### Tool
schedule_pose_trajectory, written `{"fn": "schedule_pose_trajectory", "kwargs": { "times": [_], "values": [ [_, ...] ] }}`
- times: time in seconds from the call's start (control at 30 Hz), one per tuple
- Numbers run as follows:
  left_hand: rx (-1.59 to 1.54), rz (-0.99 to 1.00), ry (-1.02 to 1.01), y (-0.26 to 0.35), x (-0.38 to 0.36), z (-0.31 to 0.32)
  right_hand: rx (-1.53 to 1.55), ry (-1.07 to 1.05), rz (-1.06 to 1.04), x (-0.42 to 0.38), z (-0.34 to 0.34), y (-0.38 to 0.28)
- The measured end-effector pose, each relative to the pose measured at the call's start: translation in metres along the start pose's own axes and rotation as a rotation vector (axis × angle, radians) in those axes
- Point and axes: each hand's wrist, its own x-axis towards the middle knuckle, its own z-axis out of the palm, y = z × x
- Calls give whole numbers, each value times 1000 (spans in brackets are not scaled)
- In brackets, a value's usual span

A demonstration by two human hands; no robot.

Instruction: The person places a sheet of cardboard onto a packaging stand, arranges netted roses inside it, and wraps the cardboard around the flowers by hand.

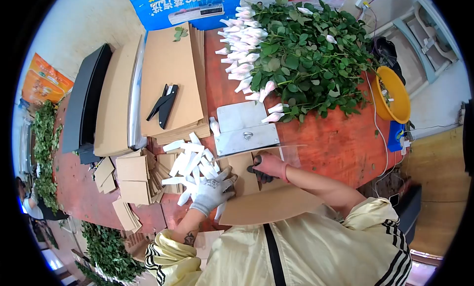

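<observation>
My left hand, in a pale grey glove, is at the left edge of a small brown cardboard piece, its fingers apart and touching the card. My right hand, in a pink and black glove, presses on the card's right side with fingers curled; what they hold, if anything, is hidden. A larger curved cardboard sheet lies between my forearms, close to my body. White folded sleeves are heaped just beyond my left hand. Behind the card sits a metal plate with a small knob.
Rose stems with white-wrapped heads cover the back right. A black stapler rests on stacked cardboard. Small card pieces lie at the left. A yellow basin and white cable stand at the right edge.
</observation>
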Motion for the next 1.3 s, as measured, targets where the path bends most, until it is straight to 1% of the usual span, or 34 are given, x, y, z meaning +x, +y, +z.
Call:
{"fn": "schedule_pose_trajectory", "kwargs": {
  "times": [0.03,0.07,0.13,0.17,0.2,0.23,0.27,0.3,0.33,0.47,0.5,0.53,0.6,0.67,0.73,0.77,0.83,0.87,0.9,0.93,1.0,1.03,1.07,1.1,1.13,1.17,1.23,1.27,1.3],
  "values": [
    [1,16,9,4,-4,0,-3,-2,-3,2,2,4],
    [5,14,14,6,-4,-1,-84,61,-87,7,3,7],
    [38,-70,-107,11,-3,-5,-162,125,-175,9,3,6],
    [38,-71,-112,12,-4,-3,-75,101,-125,8,4,5],
    [30,-116,-112,13,-6,1,13,75,-72,5,5,4],
    [25,-159,-112,14,-8,3,19,74,-68,1,4,1],
    [27,-157,-116,16,-9,3,101,-1,-29,-4,0,-4],
    [81,-197,-98,19,-10,3,185,-75,12,-6,-3,-5],
    [136,-234,-84,21,-11,3,197,-72,18,-4,-3,-4],
    [19,-314,-184,21,-7,0,103,-46,-6,0,-3,3],
    [92,-282,-153,21,-9,0,145,-46,-11,1,-3,6],
    [95,-289,-153,22,-10,1,188,-47,-18,1,-4,4],
    [165,-247,-72,21,-11,6,207,-46,7,0,-1,2],
    [129,-217,-81,18,-10,7,226,-36,39,-2,-3,2],
    [91,-194,-76,12,-9,12,523,-319,175,3,-10,3],
    [36,-176,-46,9,-10,16,521,-318,174,6,-8,5],
    [-19,-162,-11,12,-10,15,287,-264,132,12,-3,5],
    [37,-217,-42,18,-9,10,283,-267,129,14,-2,5],
    [93,-273,-76,24,-9,5,205,-232,111,16,-1,4],
    [95,-279,-76,26,-11,4,127,-198,92,14,0,0],
    [160,-281,-78,29,-11,-1,179,-197,59,5,-4,-4],
    [277,-310,-85,39,-11,-10,234,-192,35,-1,-7,-5],
    [276,-311,-84,34,-11,-5,232,-192,35,6,-9,5],
    [180,-293,-74,25,-11,5,186,-189,21,18,-10,20],
    [83,-274,-66,22,-11,6,143,-186,8,16,-11,18],
    [80,-270,-68,21,-11,6,144,-184,13,11,-12,17],
    [25,-212,-109,20,-9,2,-12,-140,49,-3,-17,5],
    [27,-208,-108,24,-8,-5,-10,-137,48,-10,-18,-4],
    [40,-219,-140,31,-6,-12,-72,-141,64,-15,-19,-12]
  ]
}}
